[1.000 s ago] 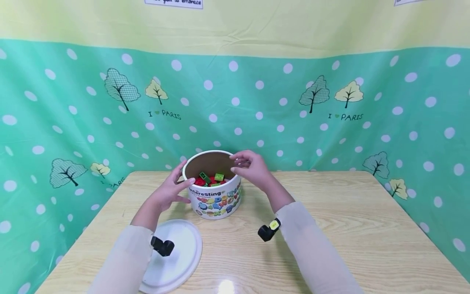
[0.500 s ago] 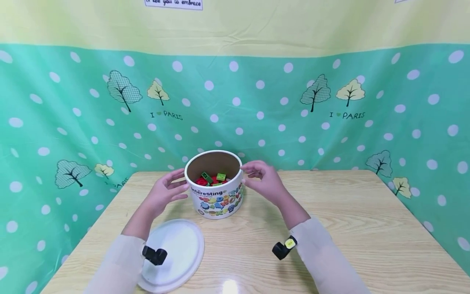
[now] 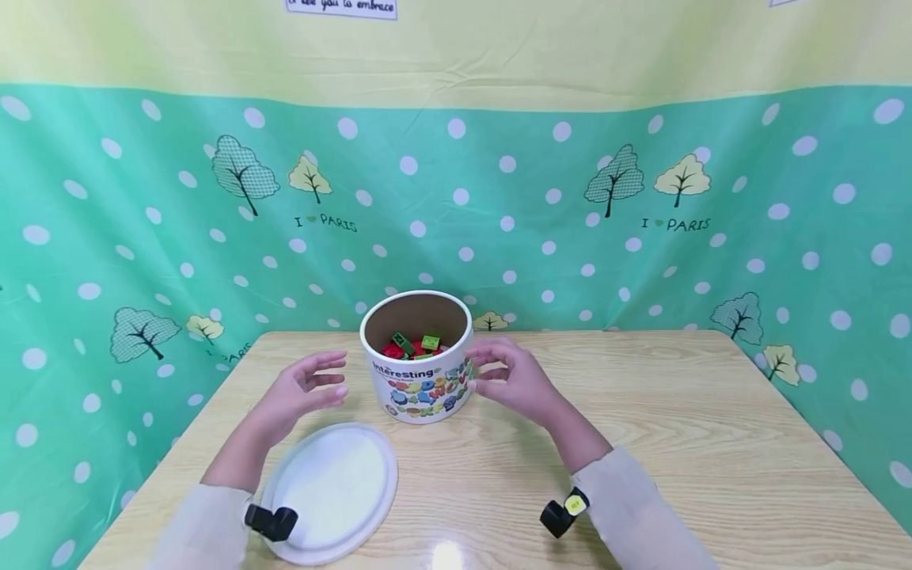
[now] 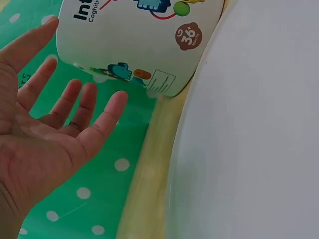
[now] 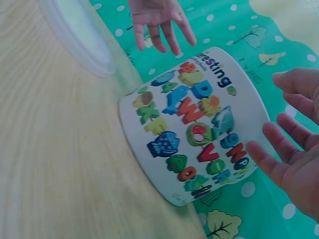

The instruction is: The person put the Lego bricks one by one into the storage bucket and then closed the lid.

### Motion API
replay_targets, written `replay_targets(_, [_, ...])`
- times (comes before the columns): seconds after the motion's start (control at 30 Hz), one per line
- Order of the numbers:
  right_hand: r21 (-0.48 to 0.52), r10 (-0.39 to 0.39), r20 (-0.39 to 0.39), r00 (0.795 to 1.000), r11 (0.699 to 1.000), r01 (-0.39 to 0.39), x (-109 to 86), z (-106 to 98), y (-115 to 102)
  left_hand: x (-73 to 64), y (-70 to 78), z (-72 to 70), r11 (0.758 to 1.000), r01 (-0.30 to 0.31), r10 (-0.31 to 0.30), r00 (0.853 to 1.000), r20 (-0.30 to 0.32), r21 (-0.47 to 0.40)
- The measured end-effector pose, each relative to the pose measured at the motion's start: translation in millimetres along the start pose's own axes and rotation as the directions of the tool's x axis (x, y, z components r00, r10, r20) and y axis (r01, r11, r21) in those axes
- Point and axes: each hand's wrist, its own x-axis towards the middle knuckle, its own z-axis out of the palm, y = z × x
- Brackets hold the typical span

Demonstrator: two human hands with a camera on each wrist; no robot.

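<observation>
A round white tub (image 3: 420,392) printed with colourful letters and pictures stands upright near the table's far edge. Red and green toy blocks (image 3: 431,343) lie inside it. My left hand (image 3: 302,396) is held apart from the tub on its left, fingers spread, palm facing it; the left wrist view shows nothing in the palm. At the tub's right side is my right hand (image 3: 516,384), its fingertips right by the wall and its fingers loosely bent. A white round lid (image 3: 335,491) lies flat on the table below the left forearm.
The light wood table (image 3: 641,412) extends to both sides and toward me. Behind its far edge hangs a green dotted cloth (image 3: 456,214) with tree prints. Each sleeve carries a small black camera (image 3: 271,522).
The left hand has let go of the tub's rim and moved left and down toward me. The right hand has come down from over the rim to the tub's right side.
</observation>
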Motion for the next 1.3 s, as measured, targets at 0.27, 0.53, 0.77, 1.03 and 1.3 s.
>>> replay_targets(0.27, [0.034, 0.040, 0.076, 0.996, 0.999, -0.043, -11.0, 14, 7, -22.7, -7.8, -11.0, 0.993, 0.014, -0.010, 1.000, -0.030, 0.117])
replay_targets(0.53, [-0.005, 0.151, 0.269, 0.951, 0.988, -0.156, -17.7, 33, 10, -39.2, -21.9, -21.6, 0.991, -0.028, 0.031, 0.999, -0.022, 0.131])
replay_targets(0.77, [0.014, 0.168, 0.313, 0.935, 0.983, -0.181, -18.3, 50, 13, -56.8, -26.0, -28.8, 0.988, -0.013, 0.015, 1.000, -0.016, 0.151])
replay_targets(1.03, [0.012, 0.161, 0.370, 0.915, 0.984, -0.178, -15.9, 70, 17, -75.1, -34.0, -39.0, 0.985, 0.033, -0.036, 0.999, 0.011, 0.168])
replay_targets(1.3, [-0.052, 0.211, 0.453, 0.866, 0.976, -0.211, -10.3, 86, 22, -84.8, -41.8, -51.4, 0.980, 0.028, -0.043, 0.997, 0.069, 0.195])
